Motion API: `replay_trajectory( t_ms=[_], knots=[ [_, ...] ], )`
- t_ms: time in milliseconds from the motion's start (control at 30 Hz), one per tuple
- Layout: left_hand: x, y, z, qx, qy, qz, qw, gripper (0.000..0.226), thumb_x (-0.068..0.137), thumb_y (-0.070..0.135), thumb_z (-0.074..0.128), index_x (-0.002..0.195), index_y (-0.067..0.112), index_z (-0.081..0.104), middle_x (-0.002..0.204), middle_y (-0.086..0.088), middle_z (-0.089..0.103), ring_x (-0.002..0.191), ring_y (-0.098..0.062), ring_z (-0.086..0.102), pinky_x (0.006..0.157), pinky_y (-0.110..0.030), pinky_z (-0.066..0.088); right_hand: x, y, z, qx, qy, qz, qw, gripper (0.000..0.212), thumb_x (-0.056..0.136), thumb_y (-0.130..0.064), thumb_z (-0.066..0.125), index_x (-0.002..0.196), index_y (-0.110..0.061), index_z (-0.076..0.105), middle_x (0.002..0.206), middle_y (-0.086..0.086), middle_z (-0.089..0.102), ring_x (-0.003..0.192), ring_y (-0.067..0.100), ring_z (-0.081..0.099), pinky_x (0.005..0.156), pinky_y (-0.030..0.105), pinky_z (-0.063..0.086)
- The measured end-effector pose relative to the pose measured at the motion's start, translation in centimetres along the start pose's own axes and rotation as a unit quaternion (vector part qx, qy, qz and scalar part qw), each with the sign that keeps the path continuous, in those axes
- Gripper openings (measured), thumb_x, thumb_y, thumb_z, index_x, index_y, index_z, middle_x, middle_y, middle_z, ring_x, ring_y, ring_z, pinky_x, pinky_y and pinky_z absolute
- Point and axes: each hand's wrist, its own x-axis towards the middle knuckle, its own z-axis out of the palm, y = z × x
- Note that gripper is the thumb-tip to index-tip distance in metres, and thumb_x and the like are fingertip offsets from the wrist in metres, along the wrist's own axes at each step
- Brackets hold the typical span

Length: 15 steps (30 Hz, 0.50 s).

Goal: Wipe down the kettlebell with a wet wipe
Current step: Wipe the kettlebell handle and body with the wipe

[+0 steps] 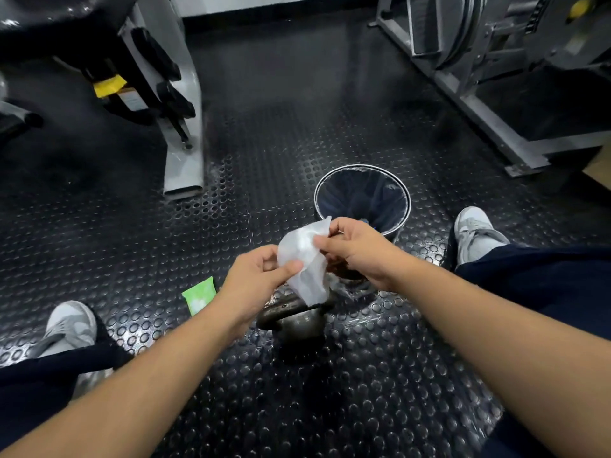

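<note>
Studded black floor (pixel 132 226) lies open between machine frames far left (pixel 180 127) and far right (pixel 489 104). A lined bin (pixel 362 167) stands just beyond the kettlebell (pixel 297 320), near centre. Both forearms reach forward above it. The left hand (pixel 254 276) and right hand (pixel 357 252) each pinch the wet wipe (pixel 305 259) between thumb and fingers. A green packet (pixel 198 297) lies to the left.

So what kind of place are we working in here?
Most likely a gym. The floor is black studded rubber matting, a grey steel machine frame stands at the left and a larger exercise machine at the right, and a worn iron kettlebell sits on the floor.
</note>
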Motion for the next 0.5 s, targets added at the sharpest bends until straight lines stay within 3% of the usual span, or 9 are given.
replay_trajectory(
  t_ms=[67,100,167,233,333,400,500],
  knots=[
    [0.7,0.1,-0.2,0.07,0.019,0.06,0.996,0.011,0.093,0.017,0.075,0.103,0.022,0.076,0.098,0.0,0.079,0.095,-0.021,0.075,0.095,-0.045,0.056,0.2,0.6,-0.3,0.005,0.025,0.01,1.0,0.034,0.096,-0.018,0.072,0.112,0.007,0.056,0.092,0.019,0.072,0.081,0.024,0.066,0.072,0.032,0.054],
    [1.3,0.1,-0.5,0.159,0.039,0.104,0.981,0.006,0.094,0.018,0.073,0.097,0.024,0.075,0.093,0.004,0.078,0.09,-0.017,0.073,0.089,-0.042,0.057,0.4,0.9,-0.6,-0.006,0.032,0.019,0.999,0.031,0.095,-0.018,0.073,0.109,0.003,0.056,0.095,0.018,0.075,0.083,0.024,0.069,0.074,0.034,0.055],
    [2.5,0.3,-0.7,0.376,0.084,0.193,0.902,0.01,0.093,0.021,0.069,0.084,0.022,0.066,0.085,0.008,0.067,0.082,-0.014,0.064,0.079,-0.038,0.055,0.9,1.2,-1.4,-0.11,0.04,0.041,0.992,0.027,0.094,-0.025,0.075,0.107,-0.005,0.06,0.1,0.016,0.078,0.087,0.019,0.072,0.075,0.033,0.055],
    [3.4,0.6,0.0,0.495,0.085,0.234,0.832,0.011,0.094,0.023,0.064,0.084,0.02,0.059,0.086,0.008,0.058,0.08,-0.016,0.058,0.073,-0.037,0.05,0.9,0.5,-2.3,-0.274,0.001,0.053,0.96,0.027,0.093,-0.031,0.074,0.113,-0.015,0.065,0.101,0.01,0.078,0.094,0.018,0.073,0.08,0.035,0.056],
    [4.7,-1.1,2.1,0.57,0.043,0.221,0.79,0.004,0.094,0.021,0.057,0.095,0.021,0.053,0.095,0.002,0.059,0.085,-0.026,0.061,0.066,-0.035,0.043,-0.6,-3.7,-3.8,-0.437,-0.094,0.032,0.894,0.026,0.097,-0.031,0.069,0.121,-0.024,0.065,0.107,-0.002,0.076,0.097,0.015,0.072,0.086,0.029,0.055],
    [4.9,-3.7,3.3,0.614,-0.007,0.205,0.762,0.013,0.091,0.021,0.059,0.1,0.027,0.052,0.103,0.003,0.062,0.095,-0.026,0.064,0.067,-0.037,0.049,-2.3,-7.0,-4.9,-0.502,-0.12,-0.012,0.857,0.025,0.097,-0.033,0.068,0.122,-0.028,0.066,0.111,-0.008,0.074,0.103,0.011,0.069,0.09,0.028,0.053],
    [4.3,-8.3,3.7,0.68,-0.131,0.203,0.692,0.031,0.092,0.011,0.06,0.119,0.027,0.057,0.137,0.004,0.056,0.123,-0.022,0.057,0.083,-0.041,0.057,-4.6,-9.4,-6.9,-0.469,-0.127,-0.037,0.874,0.022,0.097,-0.035,0.069,0.119,-0.035,0.066,0.106,-0.011,0.077,0.1,0.005,0.071,0.098,0.034,0.054]
  ],
)
